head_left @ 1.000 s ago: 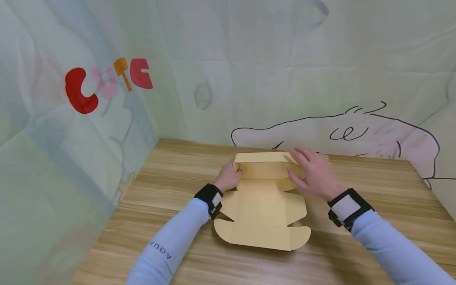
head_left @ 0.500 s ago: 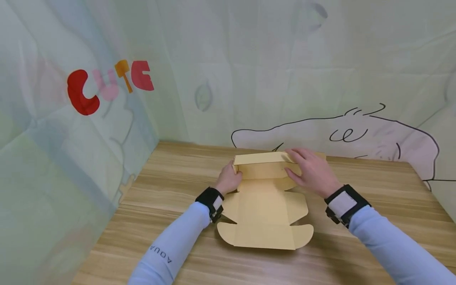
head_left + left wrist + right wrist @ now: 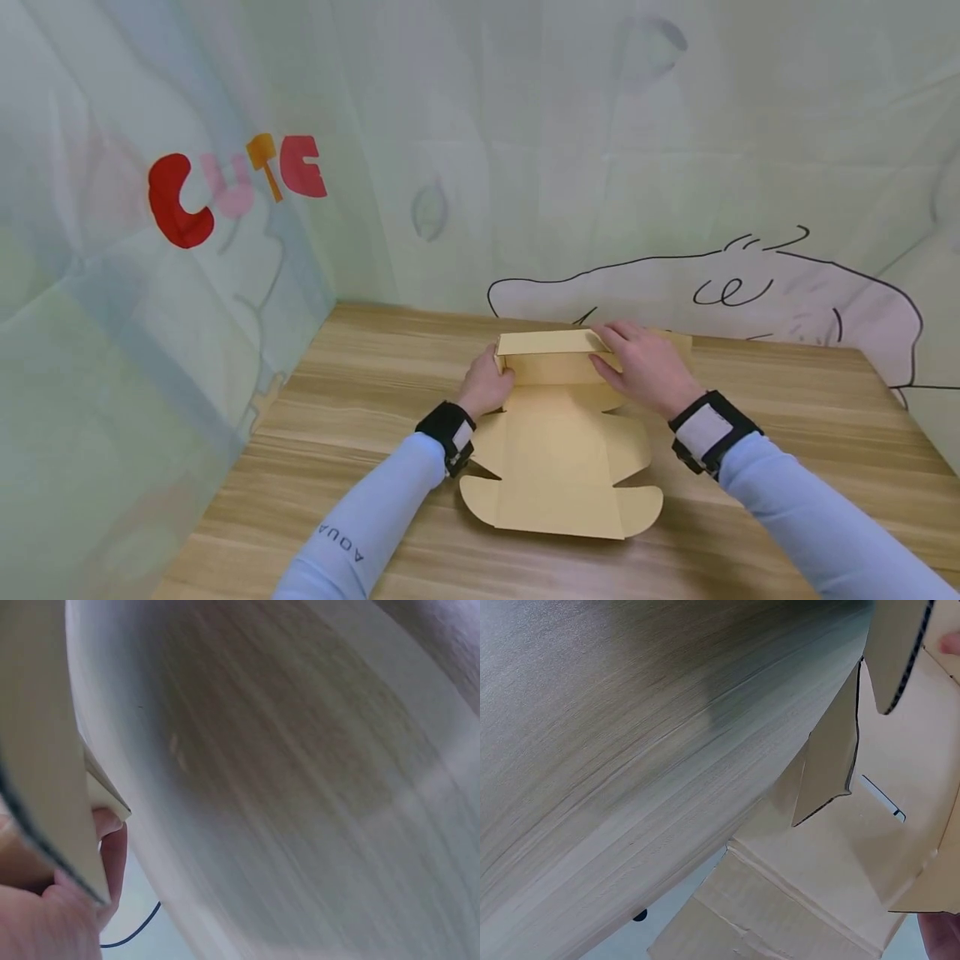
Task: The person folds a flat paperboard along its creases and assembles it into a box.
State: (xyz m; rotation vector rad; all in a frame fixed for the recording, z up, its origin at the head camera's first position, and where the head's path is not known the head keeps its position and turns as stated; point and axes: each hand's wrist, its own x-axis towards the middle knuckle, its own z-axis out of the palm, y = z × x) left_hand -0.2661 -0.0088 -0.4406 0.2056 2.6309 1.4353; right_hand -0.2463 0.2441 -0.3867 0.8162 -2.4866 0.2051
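A tan cardboard box [image 3: 555, 450], partly folded, lies on the wooden table, its near panel and rounded flaps spread flat. Its far wall stands up, and a narrow strip [image 3: 551, 342] is folded over the top of it. My left hand [image 3: 484, 385] grips the left end of that wall, thumb inside; the left wrist view shows the fingers [image 3: 112, 859] around the cardboard edge. At the wall's right part, my right hand [image 3: 647, 368] pinches the folded strip, fingers over the top and thumb on the inner side. A slot [image 3: 883, 798] and an upright side flap [image 3: 831, 750] show in the right wrist view.
Wood-grain table [image 3: 360, 367] surrounds the box, its far edge close behind the raised wall. Printed cloth hangs [image 3: 450, 150] behind and along the left side. A flat cardboard part [image 3: 678, 343] sticks out behind my right hand.
My right hand has slid a little to the left along the folded strip. The left hand keeps its grip at the left end. The head view has shifted slightly.
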